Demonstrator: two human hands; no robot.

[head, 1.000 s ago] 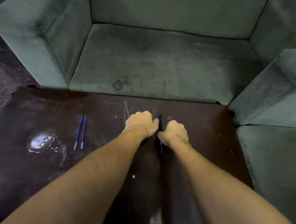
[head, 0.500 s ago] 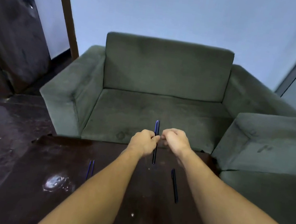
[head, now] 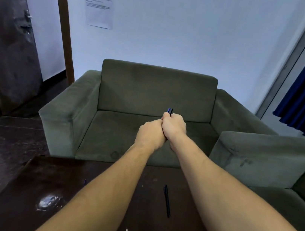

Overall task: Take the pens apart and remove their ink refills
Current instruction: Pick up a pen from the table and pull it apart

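Note:
Both hands hold one dark pen upright in the air in front of the sofa. My left hand grips its lower part and my right hand grips it just above, so only the pen's top end shows above my right fist. A second black pen lies on the dark table between my forearms. The tip of a blue ink refill peeks out beside my left forearm; the rest is hidden.
A green sofa stands behind the table, with a second green seat at the right. A whitish smear marks the table's left part. A dark door is at the far left, blue curtains at the far right.
The hands have lifted the pen higher and closed together around it, the right hand now above the left. The camera has tilted up, hiding most of the refills on the table.

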